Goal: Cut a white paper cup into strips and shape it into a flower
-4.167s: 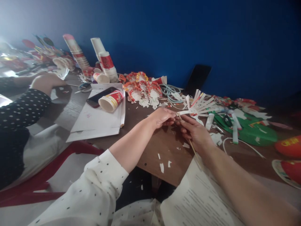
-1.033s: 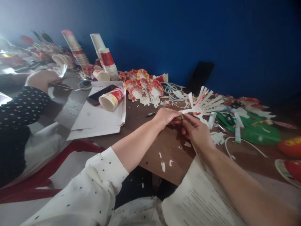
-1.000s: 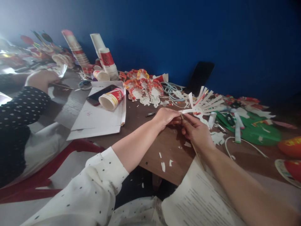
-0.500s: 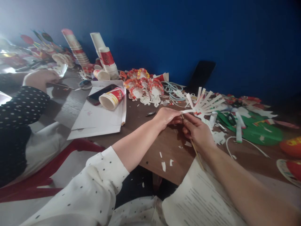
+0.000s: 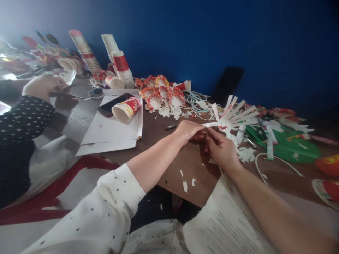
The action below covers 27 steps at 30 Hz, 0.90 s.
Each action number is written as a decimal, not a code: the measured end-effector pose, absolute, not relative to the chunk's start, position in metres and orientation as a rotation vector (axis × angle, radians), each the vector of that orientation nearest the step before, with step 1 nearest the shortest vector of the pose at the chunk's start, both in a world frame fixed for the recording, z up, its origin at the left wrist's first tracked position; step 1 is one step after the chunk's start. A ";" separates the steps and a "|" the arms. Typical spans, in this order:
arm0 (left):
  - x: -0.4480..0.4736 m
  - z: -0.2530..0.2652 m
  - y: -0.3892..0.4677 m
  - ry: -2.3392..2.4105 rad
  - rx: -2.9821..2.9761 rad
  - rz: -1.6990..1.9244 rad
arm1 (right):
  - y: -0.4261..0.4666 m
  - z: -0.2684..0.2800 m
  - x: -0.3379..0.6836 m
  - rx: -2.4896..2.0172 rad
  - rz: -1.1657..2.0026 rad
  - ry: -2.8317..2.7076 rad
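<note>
A paper cup cut into fanned strips (image 5: 225, 122) spreads out just beyond my hands, with one white strip reaching back to my fingertips. My left hand (image 5: 190, 130) is closed, pinching the end of that strip. Close against it, my right hand (image 5: 224, 150) is closed round a thin wooden stick (image 5: 222, 173), its thumb and forefinger at the strip. The stick is mostly hidden by the right hand; its lower end shows below the palm. How the strip meets the stick is hidden by my fingers.
Curled red-and-white cut cups (image 5: 164, 93) pile up at the back. Left of them stand cup stacks (image 5: 123, 70). A loose cup (image 5: 125, 110) lies by a phone (image 5: 112, 104) on white card (image 5: 103, 135). A green disc (image 5: 299, 144) lies right. At far left a co-worker's hand (image 5: 42, 86) shows.
My right hand has turned slightly, so less of the stick shows. The fanned strips have tilted a little and shifted to the right. My left hand stays almost where it was.
</note>
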<state>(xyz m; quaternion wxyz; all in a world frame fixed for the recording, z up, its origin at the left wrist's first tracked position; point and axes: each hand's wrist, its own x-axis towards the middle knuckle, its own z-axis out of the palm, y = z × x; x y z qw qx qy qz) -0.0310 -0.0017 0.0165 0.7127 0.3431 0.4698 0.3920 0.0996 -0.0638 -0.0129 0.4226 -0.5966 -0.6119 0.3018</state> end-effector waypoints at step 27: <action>-0.036 0.024 -0.004 1.033 0.792 0.848 | -0.062 -0.016 0.102 -1.499 0.342 -1.792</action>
